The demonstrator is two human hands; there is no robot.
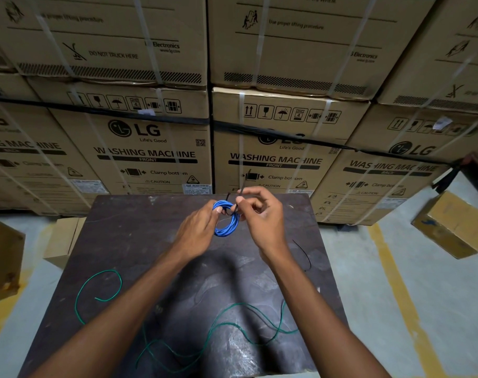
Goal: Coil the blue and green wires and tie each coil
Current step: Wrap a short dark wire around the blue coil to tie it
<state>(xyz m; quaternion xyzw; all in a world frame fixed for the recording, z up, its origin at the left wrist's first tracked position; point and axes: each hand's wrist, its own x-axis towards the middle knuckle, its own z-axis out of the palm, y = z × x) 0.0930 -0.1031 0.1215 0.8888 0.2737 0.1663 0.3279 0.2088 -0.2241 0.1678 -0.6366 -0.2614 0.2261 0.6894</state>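
Observation:
The blue wire [227, 219] is wound into a small coil, held above the far middle of the dark table [139, 241]. My left hand [198, 230] grips the coil's left side. My right hand [262, 214] pinches a black cable tie [233, 199] that loops round the coil's top, its tail sticking up to the left. The green wire [107, 285] lies loose and uncoiled across the near part of the table, curling at the left and running under my forearms to the right.
A second black cable tie [304, 255] lies on the table right of my right wrist. Stacked washing machine cartons [156, 148] wall off the far side. Small cardboard boxes [450, 227] sit on the floor at right and left.

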